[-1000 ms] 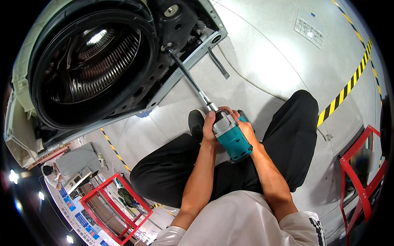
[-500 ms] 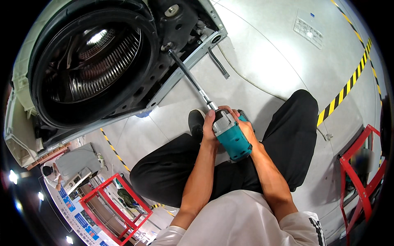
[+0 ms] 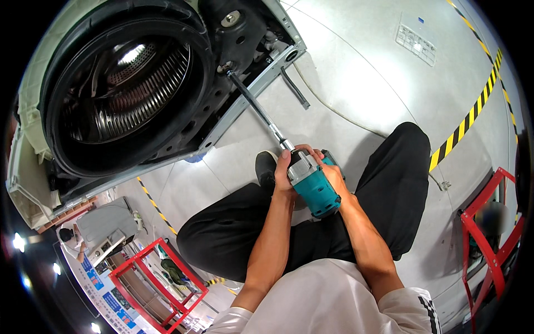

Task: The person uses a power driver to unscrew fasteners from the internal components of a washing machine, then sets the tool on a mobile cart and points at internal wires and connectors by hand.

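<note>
A teal and silver cordless impact wrench (image 3: 317,192) is held between both hands above my lap. My left hand (image 3: 282,173) is closed round the left side of its silver nose. My right hand (image 3: 332,173) grips it from the right, with its fingers partly hidden behind the body. From the nose a long metal extension bar (image 3: 255,106) runs up and to the left. Its far end meets a recess (image 3: 226,68) in the dark front panel of an opened washing machine (image 3: 214,136), beside the drum. A second round fixing (image 3: 230,19) shows higher on that panel.
The drum's black rubber gasket (image 3: 53,119) surrounds the opening. A dark bar (image 3: 295,88) juts from the machine's edge, near a cable (image 3: 339,114). Red metal frames (image 3: 483,236) stand right and lower left. Striped tape (image 3: 467,119) marks the floor. Another person (image 3: 68,235) is far left.
The view has shifted very slightly. Both hands keep their hold on the impact wrench, and the bar's far end stays at the same recess.
</note>
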### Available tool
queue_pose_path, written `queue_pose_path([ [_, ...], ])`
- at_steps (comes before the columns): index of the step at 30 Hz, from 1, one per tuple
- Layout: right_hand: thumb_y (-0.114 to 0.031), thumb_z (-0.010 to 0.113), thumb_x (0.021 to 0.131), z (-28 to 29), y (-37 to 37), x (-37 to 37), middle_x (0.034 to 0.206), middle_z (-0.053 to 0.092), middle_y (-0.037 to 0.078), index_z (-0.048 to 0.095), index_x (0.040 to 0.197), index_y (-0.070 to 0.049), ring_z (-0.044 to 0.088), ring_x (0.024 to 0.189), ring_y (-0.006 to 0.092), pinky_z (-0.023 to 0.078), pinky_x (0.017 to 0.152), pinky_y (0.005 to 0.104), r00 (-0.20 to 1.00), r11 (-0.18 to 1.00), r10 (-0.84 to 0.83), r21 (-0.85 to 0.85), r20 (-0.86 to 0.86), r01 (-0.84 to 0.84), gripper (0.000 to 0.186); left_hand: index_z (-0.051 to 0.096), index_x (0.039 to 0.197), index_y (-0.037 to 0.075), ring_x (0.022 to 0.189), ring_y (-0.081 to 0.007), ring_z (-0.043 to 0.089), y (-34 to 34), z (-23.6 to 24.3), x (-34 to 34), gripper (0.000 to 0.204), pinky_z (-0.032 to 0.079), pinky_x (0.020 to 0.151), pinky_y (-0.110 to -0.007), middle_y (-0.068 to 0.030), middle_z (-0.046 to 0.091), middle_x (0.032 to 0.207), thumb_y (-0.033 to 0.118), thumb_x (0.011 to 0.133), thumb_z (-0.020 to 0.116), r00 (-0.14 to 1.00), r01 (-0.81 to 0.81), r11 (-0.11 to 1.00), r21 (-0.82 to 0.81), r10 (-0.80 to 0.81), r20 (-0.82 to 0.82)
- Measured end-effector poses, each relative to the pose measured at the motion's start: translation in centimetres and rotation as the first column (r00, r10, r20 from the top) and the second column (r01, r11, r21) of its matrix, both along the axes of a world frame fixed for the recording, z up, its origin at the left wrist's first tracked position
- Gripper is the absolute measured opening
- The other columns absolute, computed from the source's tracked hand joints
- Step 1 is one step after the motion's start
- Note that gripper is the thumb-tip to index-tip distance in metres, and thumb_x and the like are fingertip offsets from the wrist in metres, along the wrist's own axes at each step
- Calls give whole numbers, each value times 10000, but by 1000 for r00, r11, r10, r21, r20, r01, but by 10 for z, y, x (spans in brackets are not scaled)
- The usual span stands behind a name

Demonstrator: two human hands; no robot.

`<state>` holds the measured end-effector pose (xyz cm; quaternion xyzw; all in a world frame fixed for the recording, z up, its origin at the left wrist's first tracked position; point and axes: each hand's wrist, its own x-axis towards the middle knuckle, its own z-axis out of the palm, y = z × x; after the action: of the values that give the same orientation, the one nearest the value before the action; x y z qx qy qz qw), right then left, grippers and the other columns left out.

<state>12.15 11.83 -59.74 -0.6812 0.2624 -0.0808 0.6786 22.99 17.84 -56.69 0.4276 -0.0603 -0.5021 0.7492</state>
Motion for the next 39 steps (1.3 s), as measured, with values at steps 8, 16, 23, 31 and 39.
queue_pose_path([
  [8,-75,529,770,-1,-1,-1,788,587,182,550,1052,-43,589,714,308,451,634,336,999,999,-2,-35,42,3,284,534,867,-34,836,-266,489,0,0,-1,619,388,789,-340,-157,583,688,542,828,312,1000,8,1000,-7,-8,-15],
  [16,-47,519,758,-1,3,0,776,575,186,530,1140,-84,586,695,287,449,637,324,999,999,-26,-28,34,27,384,530,868,-38,825,-266,476,-1,2,-2,635,384,771,-335,-162,577,690,553,824,304,1000,11,1000,-6,-12,-26],
  [23,-88,500,817,-3,3,-5,792,581,195,516,1142,-59,593,727,294,450,645,331,999,999,-30,-20,26,30,327,531,872,-41,815,-270,475,-3,0,-3,631,374,783,-344,-167,576,690,541,831,291,1000,-3,1000,-7,3,-8],
  [31,-83,503,787,-9,1,0,814,579,213,470,1194,-52,595,741,331,455,638,349,999,996,37,-84,22,-35,409,531,890,-46,834,-279,483,4,-1,-1,625,379,791,-349,-169,579,688,533,835,304,1000,23,998,-54,-22,20],
  [39,-109,513,758,3,-5,-3,886,590,206,433,1244,-95,581,831,350,452,714,355,995,998,66,19,-70,-65,492,527,896,-45,935,-275,490,-1,2,0,609,395,837,-367,-162,590,741,534,818,353,998,49,998,30,-50,38],
])
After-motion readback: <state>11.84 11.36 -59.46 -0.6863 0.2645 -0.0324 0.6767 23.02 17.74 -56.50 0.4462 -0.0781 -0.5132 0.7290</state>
